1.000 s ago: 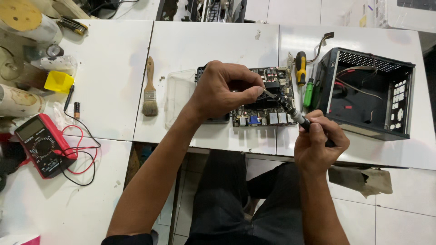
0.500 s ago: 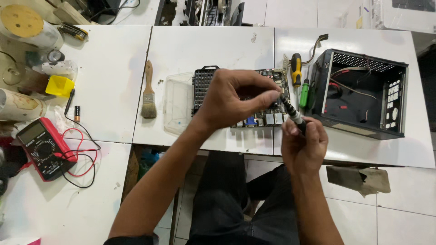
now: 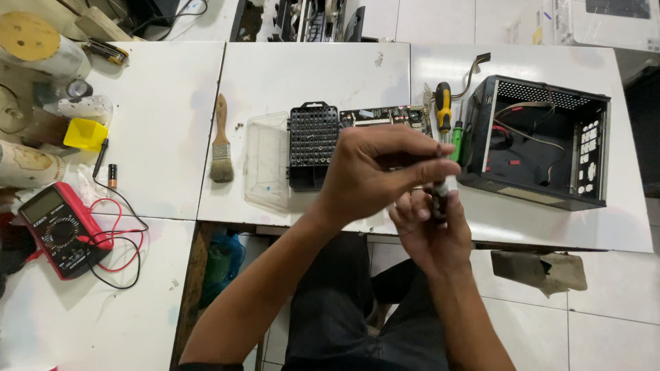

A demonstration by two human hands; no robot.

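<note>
My right hand (image 3: 433,230) grips the black handle of a small screwdriver (image 3: 440,196), held upright over the table's front edge. My left hand (image 3: 381,168) pinches the tip of that screwdriver between thumb and fingers. Behind my hands lies a green circuit board (image 3: 385,117), partly hidden by the left hand. To its left stands a black bit holder (image 3: 313,144) full of several bits, beside its clear plastic lid (image 3: 268,161).
An open black computer case (image 3: 543,141) sits at the right. A yellow-handled screwdriver (image 3: 443,106) and a green one (image 3: 457,141) lie beside it. A paintbrush (image 3: 221,141), a red multimeter (image 3: 58,230) with leads and a yellow cup (image 3: 86,134) are on the left.
Both hands have lifted off the circuit board and drawn toward me. The screwdriver went from slanted on the board to upright, and the bit holder is now uncovered.
</note>
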